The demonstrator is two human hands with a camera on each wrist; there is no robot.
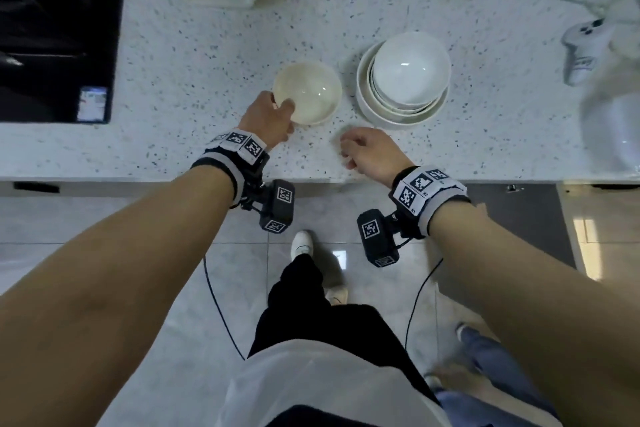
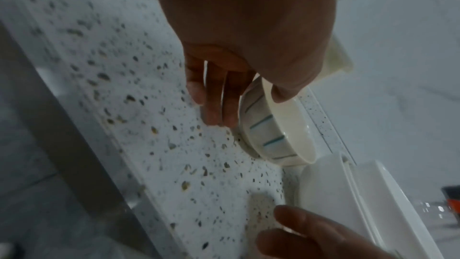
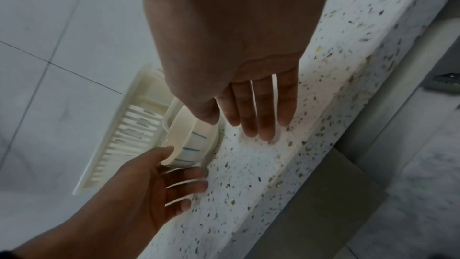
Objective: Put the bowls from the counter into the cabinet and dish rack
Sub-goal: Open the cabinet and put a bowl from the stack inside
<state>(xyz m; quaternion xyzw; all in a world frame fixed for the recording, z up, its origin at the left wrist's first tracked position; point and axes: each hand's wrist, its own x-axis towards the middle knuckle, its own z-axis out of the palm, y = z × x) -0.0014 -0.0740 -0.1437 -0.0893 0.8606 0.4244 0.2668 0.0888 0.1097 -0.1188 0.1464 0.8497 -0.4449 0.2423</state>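
No text, label, brand or number can be read in any view. The wristbands and the camera housings under both wrists carry black-and-white square marker patterns, not letters. The phone lying on the hob at the left shows a lit screen, too blurred to read. The white handle at the far right bears a dark mark, also too blurred to make out. The single bowl has only blue-green stripes down its outer wall, no writing.
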